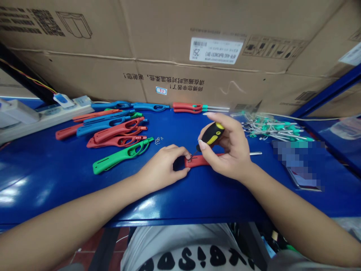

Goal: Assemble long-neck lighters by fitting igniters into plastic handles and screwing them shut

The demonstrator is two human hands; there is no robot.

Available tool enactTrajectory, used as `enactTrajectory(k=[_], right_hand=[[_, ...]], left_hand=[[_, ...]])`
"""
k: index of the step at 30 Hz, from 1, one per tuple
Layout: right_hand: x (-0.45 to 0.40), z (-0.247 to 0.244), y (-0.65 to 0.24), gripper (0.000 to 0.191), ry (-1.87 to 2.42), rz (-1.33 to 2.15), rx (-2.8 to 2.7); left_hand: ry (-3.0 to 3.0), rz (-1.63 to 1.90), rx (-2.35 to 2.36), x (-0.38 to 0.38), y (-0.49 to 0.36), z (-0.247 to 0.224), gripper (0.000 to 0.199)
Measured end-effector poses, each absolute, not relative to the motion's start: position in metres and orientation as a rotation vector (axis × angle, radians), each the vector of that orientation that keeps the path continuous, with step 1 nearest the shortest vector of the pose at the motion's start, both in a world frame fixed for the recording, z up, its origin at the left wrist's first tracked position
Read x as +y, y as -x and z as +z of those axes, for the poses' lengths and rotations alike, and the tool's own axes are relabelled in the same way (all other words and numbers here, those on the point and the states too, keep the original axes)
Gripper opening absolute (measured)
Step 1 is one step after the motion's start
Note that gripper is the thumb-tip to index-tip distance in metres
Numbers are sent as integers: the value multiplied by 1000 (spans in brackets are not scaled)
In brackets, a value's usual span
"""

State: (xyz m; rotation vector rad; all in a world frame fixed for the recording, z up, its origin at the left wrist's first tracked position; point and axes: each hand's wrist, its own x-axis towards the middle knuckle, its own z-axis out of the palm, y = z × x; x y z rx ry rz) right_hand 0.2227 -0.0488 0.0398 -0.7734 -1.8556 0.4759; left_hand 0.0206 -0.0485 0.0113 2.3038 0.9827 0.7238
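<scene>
A red gas lighter body [199,160] lies flat on the blue table, its metal tube showing past my right wrist. My left hand [163,167] is closed at the lighter's handle end, thumb and index finger pinching around it. A black and yellow screwdriver [213,134] is gripped in my right hand [229,150]. It leans, with its shaft running down to the handle end beside my left fingertips. Something small and metallic shows at the tip, too small to tell surely. Loose screws [158,140] lie in a small pile beyond my left hand.
Several red and blue lighter shells [118,130] and a green shell [122,155] lie at left. Red lighters with tubes [187,108] lie along the cardboard [166,49]. Green-ended metal tubes [270,126] are heaped right, near a phone [300,169]. A power strip [50,113] lies far left.
</scene>
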Motion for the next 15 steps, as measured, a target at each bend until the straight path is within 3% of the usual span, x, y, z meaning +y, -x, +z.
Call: enactTrajectory(k=[15], right_hand=[[-48, 54, -231, 74, 811, 645, -2090]], left_hand=[[-2283, 764, 987, -49, -22, 6, 18]])
